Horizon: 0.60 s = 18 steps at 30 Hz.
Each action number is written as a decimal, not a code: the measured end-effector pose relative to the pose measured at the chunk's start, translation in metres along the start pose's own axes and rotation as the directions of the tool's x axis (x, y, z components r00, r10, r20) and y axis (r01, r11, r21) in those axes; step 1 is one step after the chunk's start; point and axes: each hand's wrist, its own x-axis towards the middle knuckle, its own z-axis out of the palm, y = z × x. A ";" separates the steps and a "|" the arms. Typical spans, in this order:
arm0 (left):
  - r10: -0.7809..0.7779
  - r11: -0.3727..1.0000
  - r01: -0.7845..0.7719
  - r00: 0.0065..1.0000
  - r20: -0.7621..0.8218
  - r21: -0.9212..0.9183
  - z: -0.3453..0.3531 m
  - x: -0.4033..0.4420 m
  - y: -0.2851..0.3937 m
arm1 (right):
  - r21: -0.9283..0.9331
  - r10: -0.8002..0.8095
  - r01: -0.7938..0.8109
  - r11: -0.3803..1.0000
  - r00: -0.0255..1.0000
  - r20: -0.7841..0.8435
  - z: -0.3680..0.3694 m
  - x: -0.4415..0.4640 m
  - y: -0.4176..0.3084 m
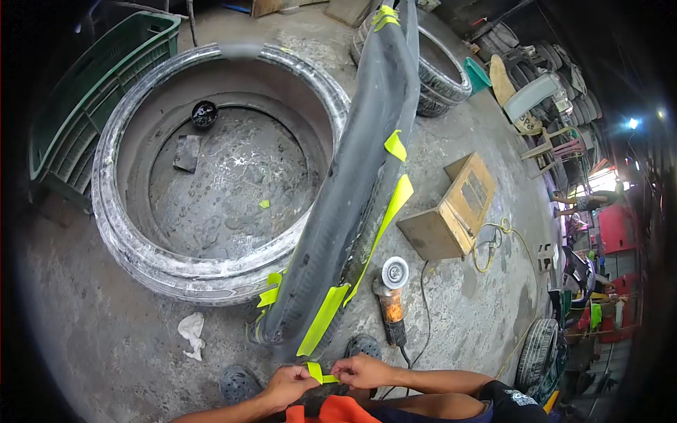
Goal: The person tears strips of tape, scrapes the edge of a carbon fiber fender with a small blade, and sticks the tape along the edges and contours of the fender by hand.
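Between my two hands, low in the view, is a short strip of neon yellow masking tape (315, 371). My left hand (290, 385) pinches one end, and the fingers of my right hand (361, 371) are closed on the other. Just beyond them a long dark grey moulded panel (310, 233), which looks like a car bumper, leans across a large tyre (113, 233). Yellow tape pieces (323, 321) stick to the near end and along the right edge, some with loose ends standing up.
An angle grinder (392, 299) with its cord lies on the concrete floor to the right, near a wooden box (451, 208). A white rag (192, 334) lies left. A green crate (106, 92) stands behind the tyre; another tyre (441, 74) lies at the back.
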 end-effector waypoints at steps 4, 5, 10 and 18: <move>0.241 0.920 -0.230 0.970 0.006 0.318 -0.001 -0.001 -0.009 | -0.012 0.080 -0.080 0.997 0.996 -0.039 0.016 0.003 0.007; 0.246 0.918 -0.236 0.969 0.009 0.318 0.000 0.000 -0.017 | -0.024 0.127 -0.129 0.991 0.990 -0.056 0.018 0.006 0.007; 0.735 0.532 -0.691 0.664 0.138 0.489 0.003 -0.026 0.012 | -0.022 0.225 -0.242 0.970 0.929 -0.294 0.026 0.018 0.028; 0.573 0.751 -0.654 0.714 0.403 0.091 -0.045 -0.061 0.065 | -0.496 -0.224 -0.025 0.868 0.871 -0.437 -0.034 -0.034 -0.005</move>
